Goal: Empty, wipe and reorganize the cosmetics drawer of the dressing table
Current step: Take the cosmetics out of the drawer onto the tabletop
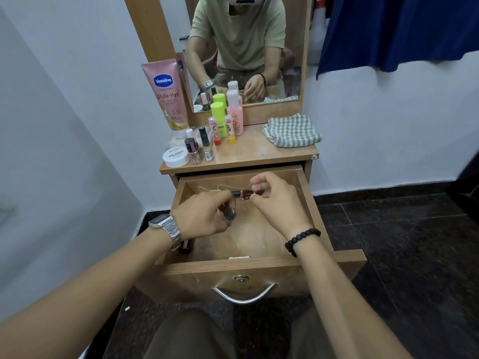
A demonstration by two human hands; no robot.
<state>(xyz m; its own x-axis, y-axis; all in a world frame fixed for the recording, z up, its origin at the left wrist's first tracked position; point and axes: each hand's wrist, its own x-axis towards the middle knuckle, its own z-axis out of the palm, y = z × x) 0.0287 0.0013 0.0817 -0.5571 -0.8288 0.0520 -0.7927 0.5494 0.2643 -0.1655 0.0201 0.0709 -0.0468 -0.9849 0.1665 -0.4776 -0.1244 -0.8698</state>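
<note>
The wooden drawer of the dressing table stands pulled out below the tabletop. Both hands are inside it. My left hand grips a small dark bottle with a round dark cap. My right hand pinches something small at the end of a dark red nail polish bottle lying near the drawer's back. A thin cord trails along the back wall; what it joins is unclear. Another dark item lies at the drawer's left side, partly hidden by my wrist.
On the tabletop stand a pink Vaseline tube, a pink bottle, green-capped tubes, small nail polish bottles and a white jar. A green checked cloth lies at its right. Behind is a mirror. Dark tile floor.
</note>
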